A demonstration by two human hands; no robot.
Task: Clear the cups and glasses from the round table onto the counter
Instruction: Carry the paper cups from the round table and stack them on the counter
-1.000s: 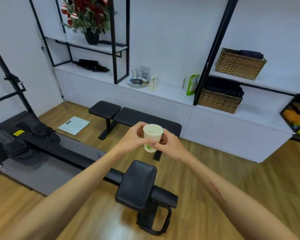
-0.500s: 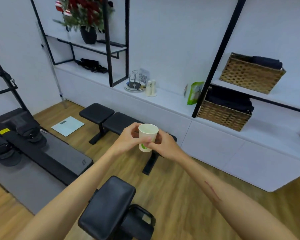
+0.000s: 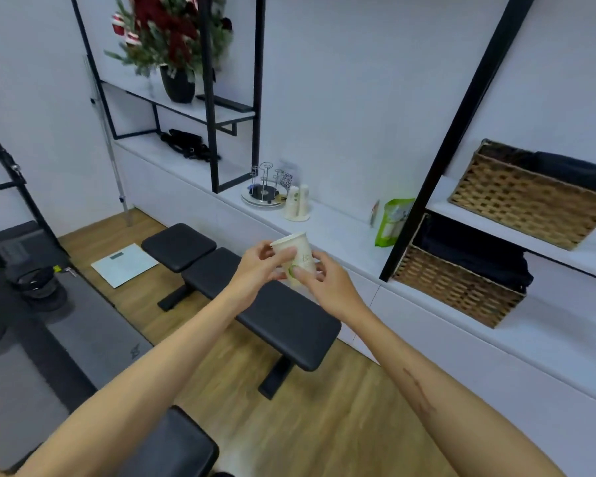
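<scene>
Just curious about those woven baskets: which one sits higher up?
The wicker basket on the upper right shelf, holding dark folded cloth. The other basket sits lower, on the white counter.

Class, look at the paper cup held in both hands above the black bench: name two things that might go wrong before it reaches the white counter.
1. The paper cup is tilted and only pinched by the left hand and right hand; it might slip.
2. The black bench stands before the counter; the person might bump it.
</scene>
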